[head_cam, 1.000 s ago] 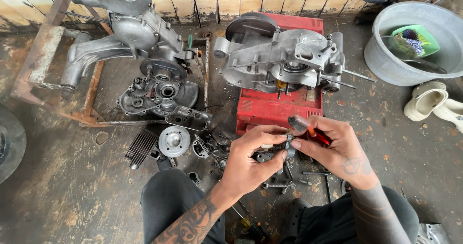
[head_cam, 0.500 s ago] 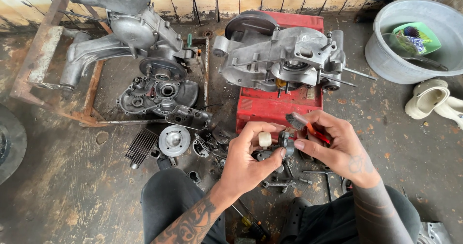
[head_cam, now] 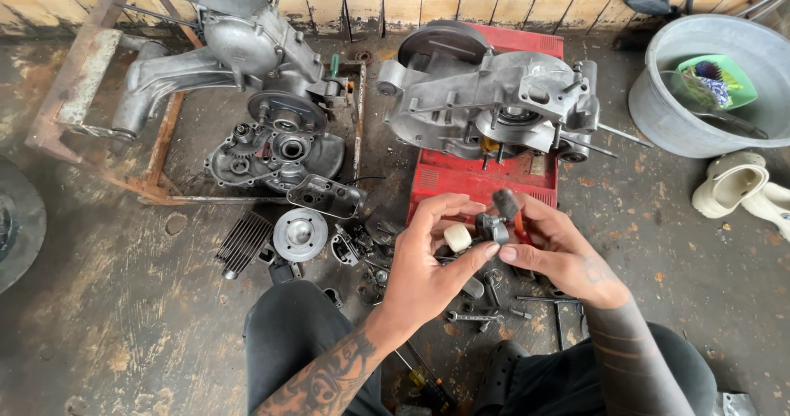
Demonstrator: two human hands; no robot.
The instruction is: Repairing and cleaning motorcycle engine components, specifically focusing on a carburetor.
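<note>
— Held where? Centre of the frame, just below the red box (head_cam: 481,177): small metal part (head_cam: 492,228) pinched at both ends, left hand (head_cam: 428,272) and right hand (head_cam: 559,251) closing on it together.

— Each grip? Left fingers pressed on the part with a pale cylindrical piece (head_cam: 457,237) tucked against the thumb; right fingers pinching the part beside a red-handled tool (head_cam: 512,214).

— Handling? Likely stiff, light for its size, probably oily and apt to slip; best taken by the broader body, fingertips opposed, not by thin edges.

— Changed since half a second back? Hands drawn slightly closer, pale piece shifted nearer the part. Engine case (head_cam: 494,103) on the box unmoved, loose bits on the floor (head_cam: 107,301) unmoved.
</note>
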